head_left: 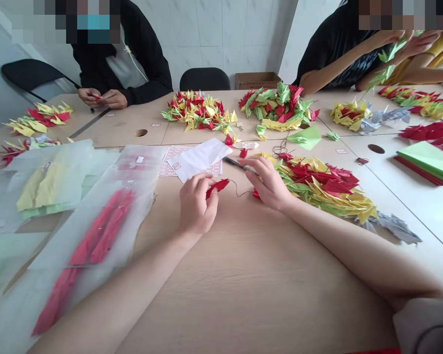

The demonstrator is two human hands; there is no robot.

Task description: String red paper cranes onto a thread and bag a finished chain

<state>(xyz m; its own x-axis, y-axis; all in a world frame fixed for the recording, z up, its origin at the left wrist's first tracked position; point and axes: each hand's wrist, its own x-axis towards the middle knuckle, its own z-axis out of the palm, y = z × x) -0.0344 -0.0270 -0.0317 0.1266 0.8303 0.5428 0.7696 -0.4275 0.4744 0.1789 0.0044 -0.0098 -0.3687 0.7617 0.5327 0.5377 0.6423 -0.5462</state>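
Observation:
Near the middle of the table, my left hand (198,202) is closed around a folded red paper piece (218,187). A dark thread (237,191) curves from that piece toward my right hand (266,182). My right hand rests with its fingers apart beside the thread, and a bit of red paper (256,194) shows under its palm edge. A dark pen-like tool (233,162) lies by its fingertips. Right of it is a heap of red, yellow and green folded paper (319,184).
Clear plastic bags (133,236) with red and yellow folded paper cover the left side. White paper (199,158) lies ahead. Colourful piles (199,110) stand farther back, green and red sheets (428,160) at the right. Other people sit across the table (243,285).

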